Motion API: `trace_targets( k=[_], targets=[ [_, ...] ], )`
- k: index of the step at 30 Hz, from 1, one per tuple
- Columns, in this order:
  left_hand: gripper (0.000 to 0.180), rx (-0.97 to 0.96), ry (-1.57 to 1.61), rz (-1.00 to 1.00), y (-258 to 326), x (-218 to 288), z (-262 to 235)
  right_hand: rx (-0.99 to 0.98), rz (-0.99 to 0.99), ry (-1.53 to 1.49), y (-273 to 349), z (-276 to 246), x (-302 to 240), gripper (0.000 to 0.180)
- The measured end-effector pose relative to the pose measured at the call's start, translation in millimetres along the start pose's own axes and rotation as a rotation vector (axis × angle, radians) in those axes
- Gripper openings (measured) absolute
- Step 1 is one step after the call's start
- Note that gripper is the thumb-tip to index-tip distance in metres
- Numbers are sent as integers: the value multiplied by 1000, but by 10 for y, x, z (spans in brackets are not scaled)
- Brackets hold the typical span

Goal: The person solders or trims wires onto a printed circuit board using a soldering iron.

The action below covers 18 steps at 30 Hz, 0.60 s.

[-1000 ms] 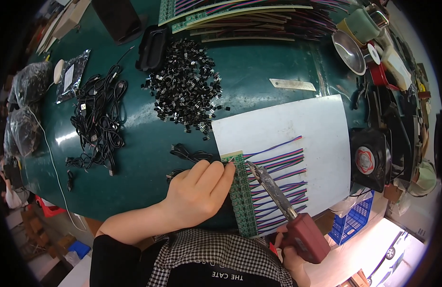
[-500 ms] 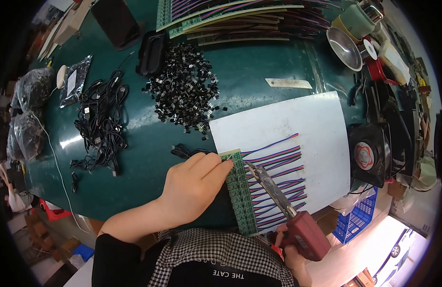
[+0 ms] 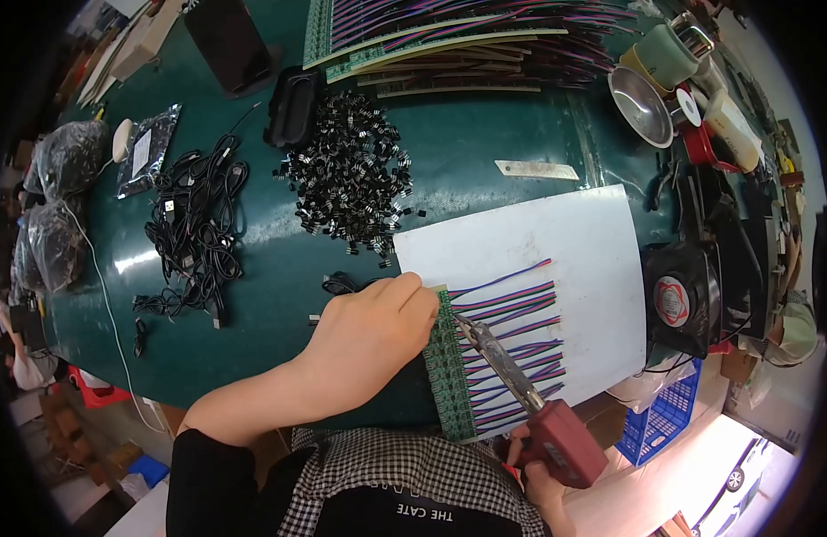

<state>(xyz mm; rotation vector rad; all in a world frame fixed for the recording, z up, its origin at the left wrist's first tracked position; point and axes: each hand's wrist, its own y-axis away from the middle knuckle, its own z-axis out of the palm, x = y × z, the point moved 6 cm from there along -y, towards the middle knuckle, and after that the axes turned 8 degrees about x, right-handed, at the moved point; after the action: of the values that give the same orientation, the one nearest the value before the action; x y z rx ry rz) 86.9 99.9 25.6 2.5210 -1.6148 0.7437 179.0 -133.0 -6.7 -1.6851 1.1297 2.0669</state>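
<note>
From where I stand, the room centres on a broad table (image 3: pixel 485 130) with a dark green top, its edges bowing out toward the dim surroundings. A pale streak of glare (image 3: pixel 140 262) lies across its left part. Daylight is strongest at the lower right, washing over a light, pinkish-tan floor (image 3: pixel 615 512); beyond it stands a white car (image 3: pixel 734 481). A blue plastic crate (image 3: pixel 644 440) sits low beside the table's right side. Farther right, a greyish upright surface (image 3: pixel 783 419) might be wall or door; I can't tell. Down on the left, brown cardboard boxes (image 3: pixel 72 428) are stacked in the shade, near something red (image 3: pixel 98 392) and something blue (image 3: pixel 149 469), both indistinct.
</note>
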Motion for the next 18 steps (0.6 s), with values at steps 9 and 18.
trace_targets(
  k=[9, 18],
  targets=[
    [14, 19, 168, -207, -24, -35, -16, -49, -57, 199, -19, -95, 124, 44],
    [14, 28, 190, -206, -10, -37, -18, -42, -205, 464, -8, -128, 153, 34]
  ],
)
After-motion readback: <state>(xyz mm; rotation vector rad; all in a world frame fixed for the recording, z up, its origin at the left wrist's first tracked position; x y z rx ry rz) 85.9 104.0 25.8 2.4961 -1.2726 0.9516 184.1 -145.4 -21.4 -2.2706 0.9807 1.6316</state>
